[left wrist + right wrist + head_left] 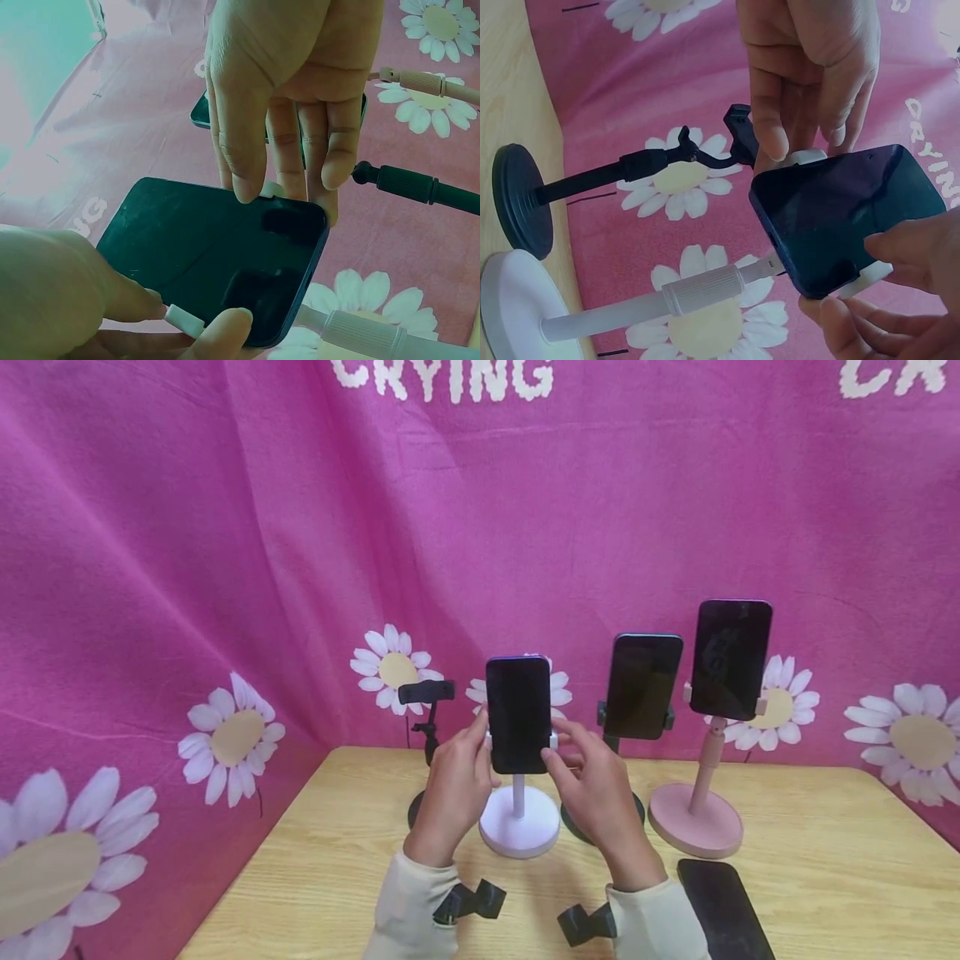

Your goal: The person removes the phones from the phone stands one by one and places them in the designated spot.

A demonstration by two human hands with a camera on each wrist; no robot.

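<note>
Apparently at the step of seating a phone (517, 718) in the clamp (866, 279) of a white stand (521, 835), or of squaring it up there; impossible to tell which. Stands upright and faces the person, above the stand's round base, near the back edge of the desk (300, 877) and left of its middle. With the left hand (453, 777), pinching at one long edge, just beside a clamp arm; with the right hand (596, 781), pinching at the opposite edge, lower down, thumb at the front, fingers tucked behind. Seems to call next for a check of both clamp arms against the edges, then for an even, gentle release without tipping the slim pole. Could twist or slip if freed on one side first. In materials: glossy black glass, rounded corners and a thin bluish rim; smooth, plastic-looking white below, with a straight pole and a ribbed collar (705, 289). Farther right along the back edge, a dark stand (669, 718) bearing a second phone (643, 685), its base partly behind the right hand; then a pink stand (696, 822) bearing a third phone (731, 656), set higher. To the left, partly behind the left hand, a slender black stand (426, 692) with a narrow holder on top. Flat nearer the person, beside the right sleeve (660, 922), a loose phone (723, 910). Underneath, pale wood grain; behind, soft folds of magenta cloth (600, 527) with printed daisies (395, 671).
</note>
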